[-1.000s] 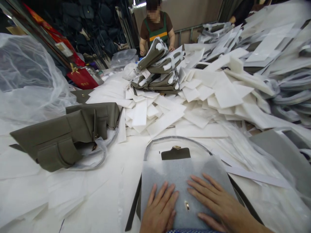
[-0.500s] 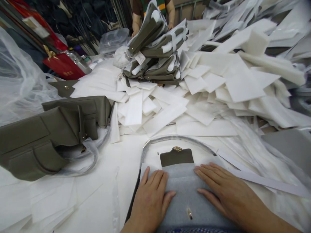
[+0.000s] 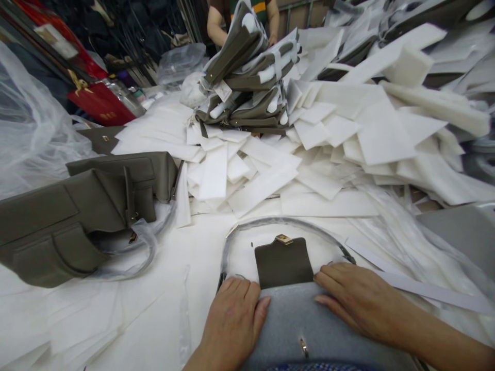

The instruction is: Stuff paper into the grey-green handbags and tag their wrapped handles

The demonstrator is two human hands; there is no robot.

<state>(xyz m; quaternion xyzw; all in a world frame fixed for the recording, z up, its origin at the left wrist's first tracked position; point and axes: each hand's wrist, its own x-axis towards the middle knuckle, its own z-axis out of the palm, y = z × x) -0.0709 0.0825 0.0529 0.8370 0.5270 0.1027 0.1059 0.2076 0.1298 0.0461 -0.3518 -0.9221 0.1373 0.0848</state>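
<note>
A bag covered by a grey-blue sheet lies at the bottom centre, its olive flap with a gold clasp showing beyond the sheet's far edge. My left hand grips the sheet's far left edge, fingers curled over it. On the far right edge, my right hand has its fingers bent over the sheet in the same way. The plastic-wrapped strap arches beyond both hands. A small metal fitting pokes through the sheet. The fingertips are partly hidden behind the edge.
Olive bags lie at the left. Stacked olive bags stand at the back, with a person behind them. White foam sheets are heaped from centre to right. A red bag sits at the back left.
The sheet's far edge has come toward me, baring more of the olive flap. My fingers, flat before, are now curled over the edge. The person at the back has shifted an arm.
</note>
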